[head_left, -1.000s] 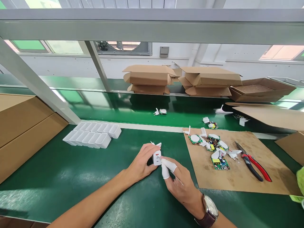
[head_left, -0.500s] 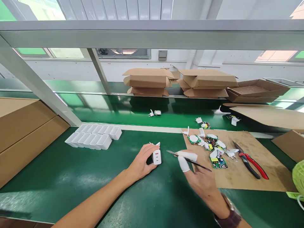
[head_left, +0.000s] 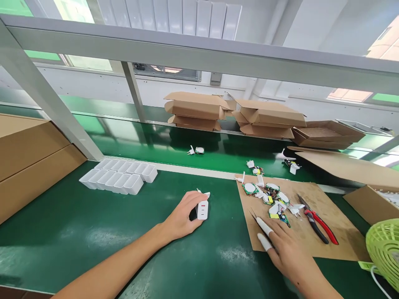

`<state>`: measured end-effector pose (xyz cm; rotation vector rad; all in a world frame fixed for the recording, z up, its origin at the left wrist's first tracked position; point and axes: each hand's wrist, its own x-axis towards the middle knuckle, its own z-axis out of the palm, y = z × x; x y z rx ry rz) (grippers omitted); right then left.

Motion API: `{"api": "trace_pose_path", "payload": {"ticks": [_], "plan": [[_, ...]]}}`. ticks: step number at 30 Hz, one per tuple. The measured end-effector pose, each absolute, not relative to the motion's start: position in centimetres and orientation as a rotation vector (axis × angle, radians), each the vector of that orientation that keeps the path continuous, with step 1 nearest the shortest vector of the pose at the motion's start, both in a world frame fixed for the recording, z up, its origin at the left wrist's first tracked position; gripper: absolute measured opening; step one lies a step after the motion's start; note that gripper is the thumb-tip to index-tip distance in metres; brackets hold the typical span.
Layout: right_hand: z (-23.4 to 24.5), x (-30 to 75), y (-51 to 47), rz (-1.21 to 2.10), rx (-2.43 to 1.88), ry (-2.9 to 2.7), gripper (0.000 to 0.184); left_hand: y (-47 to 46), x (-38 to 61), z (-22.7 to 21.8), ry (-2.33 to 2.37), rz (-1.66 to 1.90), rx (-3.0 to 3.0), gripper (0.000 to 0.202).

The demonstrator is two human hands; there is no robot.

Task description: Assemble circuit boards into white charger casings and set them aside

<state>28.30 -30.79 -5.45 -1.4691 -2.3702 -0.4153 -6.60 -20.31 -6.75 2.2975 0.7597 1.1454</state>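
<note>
Holding a small white charger [head_left: 202, 210] upright on the green table [head_left: 93, 232], as the head camera sees it.
The left hand [head_left: 182, 218] curls around the charger from the side, with thumb and fingers closed on its body. The right hand [head_left: 288, 253] lies almost flat on the brown card sheet [head_left: 343, 236]. Two of its fingertips wear white caps, and a thin pointed tool [head_left: 254, 214] sits under them; nobody can tell if the hand grips it. The charger looks light, hard and smooth, so it may slip. Its flat sides seem the best place to hold. Little green boards [head_left: 274, 199] and red pliers [head_left: 321, 227] lie nearby.
</note>
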Motion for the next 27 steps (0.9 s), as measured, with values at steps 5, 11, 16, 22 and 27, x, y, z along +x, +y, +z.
{"api": "trace_pose_path", "payload": {"ticks": [5,11,16,22,27], "plan": [[-3.3,29.0,-30.4,-0.536,-1.487,-2.547,0.045,-20.5,-6.0,-6.8,0.766,1.121,2.25,0.058],[-0.2,23.2,-21.3,-0.196,-1.359,-2.455,0.041,-20.5,-5.2,-6.8,0.74,1.081,2.173,0.061],[-2.5,16.0,-9.4,0.214,-1.452,-2.391,0.048,-20.6,-4.7,-6.9,0.667,1.115,2.166,0.063],[-4.3,8.5,0.7,0.173,-1.562,-2.363,0.052,-20.3,-4.4,-7.2,0.606,1.172,2.148,0.069],[-4.4,5.4,3.1,0.111,-1.674,-2.317,0.039,-20.3,-4.6,-8.0,0.602,1.109,2.132,0.079]]}}
